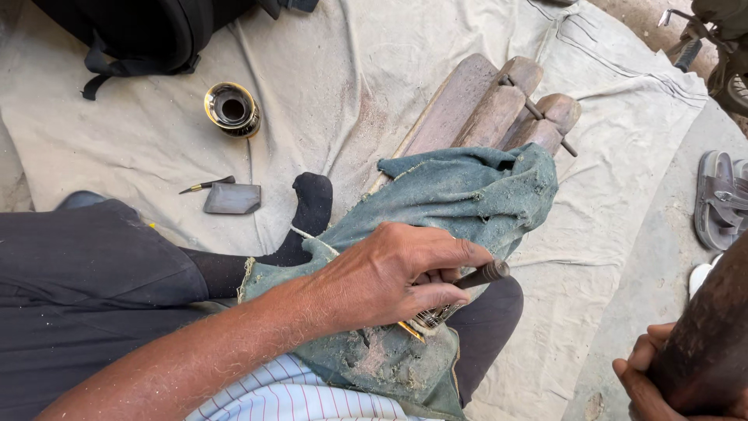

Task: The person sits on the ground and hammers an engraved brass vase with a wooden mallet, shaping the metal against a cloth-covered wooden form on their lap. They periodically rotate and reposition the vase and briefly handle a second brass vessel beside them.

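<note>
My left hand (393,274) is closed around a short dark metal punch (485,274), whose end sticks out to the right past my fingers. Under the fingers lies a shiny patterned metal piece (428,318) with a brass-coloured edge, mostly hidden by the hand. It rests on a dusty blue-green cloth (460,191) spread over my lap. At the bottom right corner, my right hand (643,374) grips a thick dark wooden mallet (705,335), held apart from the cloth.
A ridged wooden block (487,101) with a metal pin lies beyond the cloth on a pale canvas sheet (351,70). A brass ring (232,109), a small grey plate (232,199), a thin tool (206,185), a black bag (132,31) and a sandal (718,199) surround me.
</note>
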The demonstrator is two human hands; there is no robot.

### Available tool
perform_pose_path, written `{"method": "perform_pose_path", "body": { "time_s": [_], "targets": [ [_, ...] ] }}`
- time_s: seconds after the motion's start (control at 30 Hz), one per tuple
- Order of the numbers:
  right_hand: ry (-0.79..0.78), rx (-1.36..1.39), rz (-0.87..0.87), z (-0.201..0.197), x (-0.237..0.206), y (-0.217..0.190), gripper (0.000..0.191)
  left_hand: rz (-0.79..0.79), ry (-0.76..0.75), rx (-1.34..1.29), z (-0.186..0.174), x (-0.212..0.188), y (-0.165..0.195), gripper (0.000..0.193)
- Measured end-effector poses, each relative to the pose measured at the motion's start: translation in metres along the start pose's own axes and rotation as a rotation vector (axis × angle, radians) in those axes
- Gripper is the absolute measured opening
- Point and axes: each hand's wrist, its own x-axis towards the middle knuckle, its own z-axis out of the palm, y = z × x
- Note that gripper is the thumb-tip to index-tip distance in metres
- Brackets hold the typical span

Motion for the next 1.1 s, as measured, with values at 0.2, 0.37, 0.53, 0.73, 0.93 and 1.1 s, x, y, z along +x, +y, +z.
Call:
{"method": "perform_pose_path", "body": {
  "time_s": [0.2,0.37,0.53,0.73,0.93,1.1],
  "targets": [
    [0.165,-0.3,-0.15,-0.002,0.0,0.013,0.047,-0.088,0.049,0.0,0.002,0.0,-0.003,0.047],
    [0.177,-0.586,-0.132,-0.002,0.01,0.009,0.041,-0.08,0.069,0.025,0.001,0.003,-0.006,0.048],
    [0.235,-0.669,-0.262,0.014,0.003,-0.045,0.043,-0.146,0.1,0.027,0.002,0.0,-0.006,0.047],
    [0.059,-0.81,-0.437,0.031,0.004,-0.137,0.059,-0.07,0.145,0.068,0.006,-0.007,-0.004,0.045],
    [0.053,-0.729,-0.388,0.043,0.0,-0.165,0.058,-0.093,0.145,0.02,0.004,-0.007,-0.006,0.046],
    [-0.055,-0.867,-0.25,0.026,0.01,-0.167,0.059,-0.046,0.153,0.014,0.003,-0.004,-0.007,0.042]
  ]
}}
